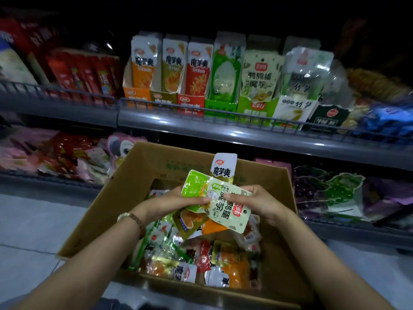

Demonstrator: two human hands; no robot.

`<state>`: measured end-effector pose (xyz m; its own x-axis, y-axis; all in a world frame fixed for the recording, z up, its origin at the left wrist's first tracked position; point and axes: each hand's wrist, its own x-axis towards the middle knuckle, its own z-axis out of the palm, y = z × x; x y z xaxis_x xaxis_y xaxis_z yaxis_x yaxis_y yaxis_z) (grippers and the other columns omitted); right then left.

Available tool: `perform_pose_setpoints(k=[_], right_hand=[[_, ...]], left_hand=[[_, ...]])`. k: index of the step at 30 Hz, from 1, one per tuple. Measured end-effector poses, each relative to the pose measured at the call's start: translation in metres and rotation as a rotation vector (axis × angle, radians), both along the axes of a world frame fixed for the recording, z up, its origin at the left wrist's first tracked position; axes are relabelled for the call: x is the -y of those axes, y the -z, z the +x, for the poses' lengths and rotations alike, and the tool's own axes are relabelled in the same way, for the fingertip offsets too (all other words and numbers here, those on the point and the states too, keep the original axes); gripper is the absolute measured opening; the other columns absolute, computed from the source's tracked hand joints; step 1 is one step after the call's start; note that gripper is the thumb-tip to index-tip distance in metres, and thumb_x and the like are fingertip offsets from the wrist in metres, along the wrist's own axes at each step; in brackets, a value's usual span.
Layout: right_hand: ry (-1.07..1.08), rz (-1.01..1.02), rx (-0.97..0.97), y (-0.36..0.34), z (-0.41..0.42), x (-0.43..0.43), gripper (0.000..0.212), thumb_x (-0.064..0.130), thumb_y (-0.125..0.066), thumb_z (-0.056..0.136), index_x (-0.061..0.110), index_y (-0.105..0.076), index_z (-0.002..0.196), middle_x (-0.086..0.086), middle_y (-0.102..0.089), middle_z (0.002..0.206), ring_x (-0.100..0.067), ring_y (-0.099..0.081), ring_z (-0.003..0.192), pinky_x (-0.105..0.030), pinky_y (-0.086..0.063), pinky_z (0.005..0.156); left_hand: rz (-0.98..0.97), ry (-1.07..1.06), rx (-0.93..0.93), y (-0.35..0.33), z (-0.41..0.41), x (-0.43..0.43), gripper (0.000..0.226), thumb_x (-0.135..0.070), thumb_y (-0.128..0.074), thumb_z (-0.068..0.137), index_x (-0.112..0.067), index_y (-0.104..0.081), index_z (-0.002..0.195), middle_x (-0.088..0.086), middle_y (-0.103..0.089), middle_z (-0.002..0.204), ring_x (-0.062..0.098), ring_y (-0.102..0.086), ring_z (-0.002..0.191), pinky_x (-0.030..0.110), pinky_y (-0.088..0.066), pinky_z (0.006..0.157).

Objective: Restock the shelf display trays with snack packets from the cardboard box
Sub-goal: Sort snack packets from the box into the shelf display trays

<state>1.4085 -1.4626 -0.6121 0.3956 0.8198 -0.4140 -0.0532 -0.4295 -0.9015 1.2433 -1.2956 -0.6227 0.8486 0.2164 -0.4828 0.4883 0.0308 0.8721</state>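
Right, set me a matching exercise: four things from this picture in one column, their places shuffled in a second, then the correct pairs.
Things
1. cardboard box
2. pale green packet
3. orange display tray
4. beaded bracelet

Places
A. on the left wrist
B. on the upper shelf, at the left end of the row of trays
C. held between the left hand and right hand
D. below the hands, holding loose packets

Pairs: 1-D, 2-C, 3-B, 4-A
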Motion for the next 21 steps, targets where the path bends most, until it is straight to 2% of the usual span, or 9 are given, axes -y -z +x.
perform_pose_setpoints(k=[3,5,8,9,11,14,17,21], right_hand=[[0.049,0.063,-0.046,-0.015,-0.003,0.000,0.016,0.016,-0.072,0.079,0.005,-0.070,0.091,-0.010,-0.074,0.081,-0.016,-0.071,0.068,-0.021,-0.054,0.058],[0.088,0.101,-0.065,-0.021,-0.006,0.000,0.026,0.019,-0.075,0.074,0.004,-0.070,0.094,-0.012,-0.074,0.086,-0.018,-0.072,0.072,-0.025,-0.056,0.062],[0.179,0.152,-0.105,-0.030,-0.011,-0.001,0.041,0.027,-0.077,0.064,0.006,-0.070,0.099,-0.014,-0.074,0.091,-0.021,-0.072,0.078,-0.027,-0.057,0.065],[0.220,0.182,-0.133,-0.033,-0.013,-0.002,0.044,0.027,-0.078,0.063,0.005,-0.070,0.100,-0.015,-0.074,0.092,-0.023,-0.072,0.079,-0.027,-0.057,0.065],[0.308,0.228,-0.171,-0.037,-0.017,-0.007,0.048,0.026,-0.079,0.061,0.005,-0.069,0.103,-0.015,-0.073,0.094,-0.024,-0.071,0.080,-0.028,-0.057,0.066],[0.423,0.281,-0.236,-0.041,-0.021,-0.015,0.038,0.020,-0.078,0.067,0.004,-0.070,0.101,-0.015,-0.073,0.092,-0.024,-0.071,0.077,-0.031,-0.058,0.068],[0.467,0.300,-0.233,-0.044,-0.020,-0.015,0.037,0.021,-0.077,0.072,0.005,-0.069,0.105,-0.015,-0.073,0.096,-0.030,-0.069,0.089,-0.041,-0.055,0.085],[0.474,0.291,-0.145,-0.048,-0.018,-0.013,0.035,0.030,-0.076,0.073,0.008,-0.068,0.099,-0.010,-0.074,0.091,-0.026,-0.071,0.085,-0.037,-0.055,0.082]], left_hand=[[-0.094,-0.030,0.055,-0.018,0.002,0.007,0.027,-0.021,-0.061,0.089,-0.024,-0.059,0.115,-0.009,-0.069,0.111,0.009,-0.064,0.105,0.017,-0.051,0.082],[-0.132,-0.080,0.090,-0.028,0.001,0.011,0.022,-0.014,-0.063,0.087,-0.021,-0.063,0.107,-0.009,-0.073,0.099,0.008,-0.068,0.095,0.016,-0.051,0.074],[-0.231,-0.184,0.175,-0.037,0.002,0.014,0.026,-0.013,-0.065,0.082,-0.011,-0.065,0.107,0.004,-0.074,0.101,0.015,-0.070,0.090,0.025,-0.055,0.080],[-0.275,-0.214,0.196,-0.041,0.002,0.016,0.024,-0.013,-0.065,0.081,-0.009,-0.066,0.105,0.005,-0.074,0.098,0.015,-0.071,0.087,0.026,-0.056,0.079],[-0.340,-0.243,0.213,-0.047,0.001,0.023,0.017,-0.009,-0.061,0.085,-0.006,-0.066,0.100,0.005,-0.075,0.089,0.013,-0.072,0.075,0.023,-0.057,0.065],[-0.273,-0.232,0.211,-0.051,0.003,0.032,0.034,-0.003,-0.065,0.082,-0.009,-0.056,0.115,0.009,-0.073,0.099,0.019,-0.071,0.081,0.029,-0.058,0.069],[-0.149,-0.254,0.259,-0.060,0.005,0.035,0.036,-0.006,-0.066,0.084,-0.017,-0.055,0.116,0.005,-0.073,0.102,0.020,-0.071,0.085,0.031,-0.057,0.071],[-0.035,-0.245,0.315,-0.071,0.007,0.034,0.032,-0.008,-0.066,0.085,-0.016,-0.057,0.115,0.005,-0.073,0.103,0.020,-0.071,0.086,0.029,-0.056,0.069]])
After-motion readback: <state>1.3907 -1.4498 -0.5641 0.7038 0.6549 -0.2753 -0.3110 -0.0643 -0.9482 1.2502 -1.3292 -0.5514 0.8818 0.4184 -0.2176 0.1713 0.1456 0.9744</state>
